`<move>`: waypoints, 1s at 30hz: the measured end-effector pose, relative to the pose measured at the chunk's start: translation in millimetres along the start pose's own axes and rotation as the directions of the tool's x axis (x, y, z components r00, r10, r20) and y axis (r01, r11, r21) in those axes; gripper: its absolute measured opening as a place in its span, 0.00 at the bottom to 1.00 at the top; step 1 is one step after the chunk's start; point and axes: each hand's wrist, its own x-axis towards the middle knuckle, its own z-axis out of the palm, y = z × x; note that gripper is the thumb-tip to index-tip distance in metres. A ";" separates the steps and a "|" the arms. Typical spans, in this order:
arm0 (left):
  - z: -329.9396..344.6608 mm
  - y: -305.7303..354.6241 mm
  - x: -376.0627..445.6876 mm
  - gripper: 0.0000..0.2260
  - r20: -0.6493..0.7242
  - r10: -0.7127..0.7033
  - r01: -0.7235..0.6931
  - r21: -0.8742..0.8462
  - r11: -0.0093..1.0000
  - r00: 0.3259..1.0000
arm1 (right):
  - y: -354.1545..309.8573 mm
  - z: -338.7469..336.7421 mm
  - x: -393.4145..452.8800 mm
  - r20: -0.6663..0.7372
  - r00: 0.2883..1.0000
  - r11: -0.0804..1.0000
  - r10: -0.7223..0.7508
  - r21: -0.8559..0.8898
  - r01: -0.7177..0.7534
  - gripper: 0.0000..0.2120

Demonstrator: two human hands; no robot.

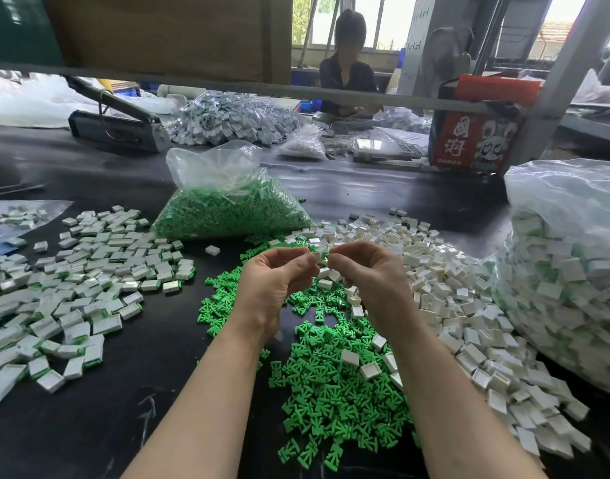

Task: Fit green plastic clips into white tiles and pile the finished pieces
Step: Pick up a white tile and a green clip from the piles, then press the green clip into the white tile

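Item: white tile point(318, 256), pinched between left hand point(274, 283) and right hand point(369, 271) grips, above loose green clips point(334, 385). Advice: square clip to recess, press evenly; clip itself not discernible.

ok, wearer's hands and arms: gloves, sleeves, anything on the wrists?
Nothing worn. The left hand and right hand are bare, with no gloves, and no rings visible. Both forearms are uncovered right to the bottom edge of the frame; no sleeves, watch or bands in view.

Head-worn view, down over table point(89, 426)
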 end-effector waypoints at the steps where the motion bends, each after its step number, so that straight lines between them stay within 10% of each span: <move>1: 0.0 0.3 0.2 0.07 -0.002 0.002 -0.002 0.012 1.000 1.000 | -0.2 0.2 0.3 0.002 1.000 1.000 -0.005 -0.008 0.005 0.04; 19: -5.8 -1.5 3.0 0.09 0.069 0.075 -0.085 0.153 0.985 0.995 | -5.2 -1.0 -4.6 0.130 0.987 0.965 0.096 -0.256 -0.060 0.06; 30: -8.0 -6.6 -1.3 0.14 0.340 -0.114 -0.100 0.552 0.828 0.934 | -5.4 0.5 -0.5 0.256 0.964 0.837 0.068 -0.541 0.085 0.09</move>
